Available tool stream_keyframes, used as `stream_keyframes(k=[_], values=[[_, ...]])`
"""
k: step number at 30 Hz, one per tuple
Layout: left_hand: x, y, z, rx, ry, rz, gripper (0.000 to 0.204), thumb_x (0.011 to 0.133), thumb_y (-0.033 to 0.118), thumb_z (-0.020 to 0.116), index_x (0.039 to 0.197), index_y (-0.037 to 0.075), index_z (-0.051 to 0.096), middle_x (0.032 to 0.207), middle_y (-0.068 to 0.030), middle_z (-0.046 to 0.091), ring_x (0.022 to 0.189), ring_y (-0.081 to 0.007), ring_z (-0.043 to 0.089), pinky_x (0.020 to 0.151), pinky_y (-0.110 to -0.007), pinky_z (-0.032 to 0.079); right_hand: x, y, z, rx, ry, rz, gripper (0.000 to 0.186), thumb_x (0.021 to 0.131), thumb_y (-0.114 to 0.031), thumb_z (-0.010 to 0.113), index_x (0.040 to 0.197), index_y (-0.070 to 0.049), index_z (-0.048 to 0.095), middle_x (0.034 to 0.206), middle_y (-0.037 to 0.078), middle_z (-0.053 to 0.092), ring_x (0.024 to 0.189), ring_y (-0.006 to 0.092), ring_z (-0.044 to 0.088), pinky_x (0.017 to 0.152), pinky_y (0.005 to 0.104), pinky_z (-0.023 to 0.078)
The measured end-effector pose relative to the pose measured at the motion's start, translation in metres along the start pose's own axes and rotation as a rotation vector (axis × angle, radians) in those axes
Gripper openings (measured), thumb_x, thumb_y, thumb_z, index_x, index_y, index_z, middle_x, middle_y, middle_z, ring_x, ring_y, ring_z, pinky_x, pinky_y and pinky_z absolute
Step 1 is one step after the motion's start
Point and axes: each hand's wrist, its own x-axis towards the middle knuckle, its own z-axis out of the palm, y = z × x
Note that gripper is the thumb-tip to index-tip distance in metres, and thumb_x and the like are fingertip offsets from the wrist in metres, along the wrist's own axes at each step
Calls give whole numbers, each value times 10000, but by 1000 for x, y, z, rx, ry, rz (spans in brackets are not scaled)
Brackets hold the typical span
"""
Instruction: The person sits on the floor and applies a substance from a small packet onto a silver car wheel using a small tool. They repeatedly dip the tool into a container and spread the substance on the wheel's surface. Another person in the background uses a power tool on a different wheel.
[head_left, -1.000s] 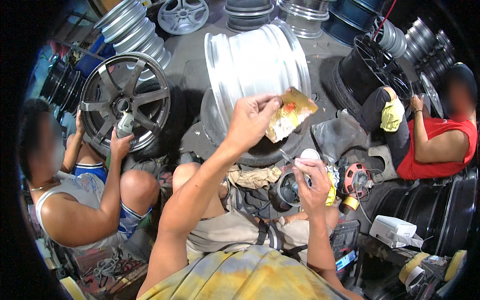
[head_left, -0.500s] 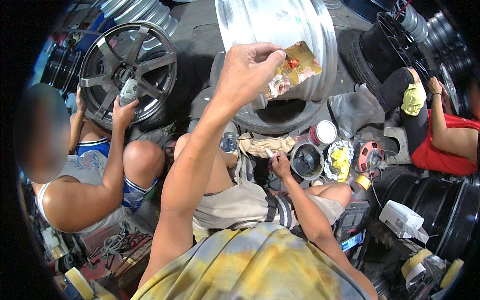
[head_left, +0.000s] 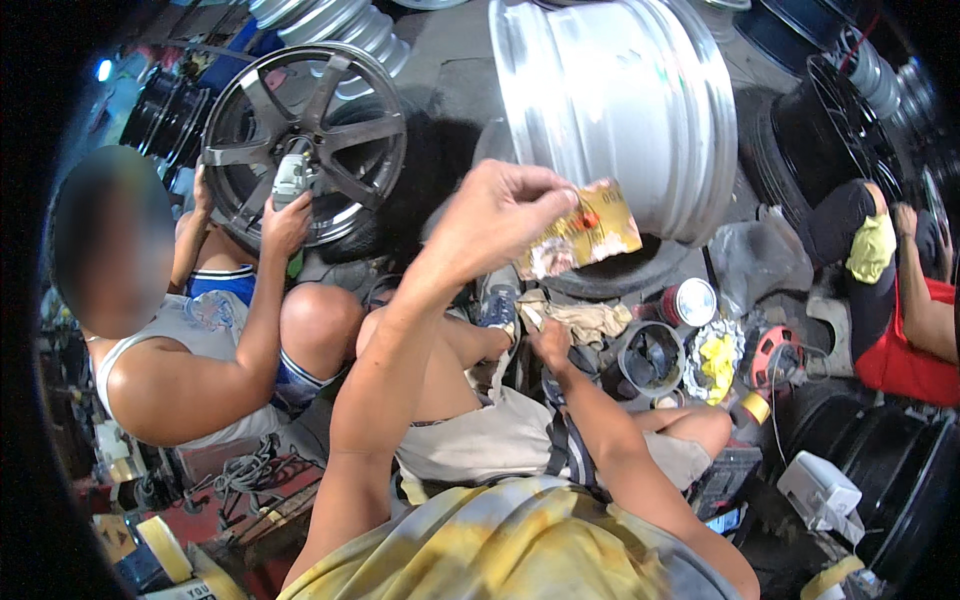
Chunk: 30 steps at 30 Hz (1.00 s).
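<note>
My left hand (head_left: 515,215), thumb and fingers pinched together, holds a small gold-coloured printed sheet (head_left: 590,235). Pale pinkish paste and a red-orange dab are smeared on it. Beyond the sheet, a silver wheel rim (head_left: 610,110) rests on its side on a dark tire (head_left: 600,282). Lower down, near my knee, my right hand (head_left: 550,345) is closed on a small whitish flat piece (head_left: 534,318) whose kind I cannot make out. A crumpled tan cloth (head_left: 590,320) lies just beyond that hand, and a round tub (head_left: 650,358) with dark contents stands to its right.
A lidded can (head_left: 690,302), a foil tray with yellow material (head_left: 714,362) and a red reel (head_left: 775,357) stand to the right. At left, a person holds a tool (head_left: 291,178) against a dark spoked wheel (head_left: 330,130). Another person in red (head_left: 905,345) sits at far right.
My view has shifted, so the surroundings sit further right and lower. My left hand and the gold sheet have come down toward me, away from the rim's middle. My right hand still grips the whitish piece.
</note>
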Motion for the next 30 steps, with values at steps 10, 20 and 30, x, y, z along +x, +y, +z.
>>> stream_keyframes(k=[10,20,30], values=[[-10,-32,22,539,-504,279,180,836,106,722,975,-1,763,830,-155,702,746,-249,679,730,-350,534,-35,16,-155,354,-169,-185,322,877,-307,724,1043,-33,689,705,134,626,666,201,586,657,376,485],[37,-101,161,92,-391,-124,194,891,101,715,978,-71,739,758,-105,724,622,-112,687,576,-270,580,-83,37,-181,556,-158,98,338,881,-122,685,1193,7,673,948,79,724,803,146,624,789,321,520],[112,-235,323,126,-113,-349,248,795,174,767,936,-30,755,872,-200,744,765,-278,741,693,-385,605,-155,46,-163,373,-121,-10,347,882,-271,696,1108,-8,670,822,200,680,734,298,650,742,423,516]])
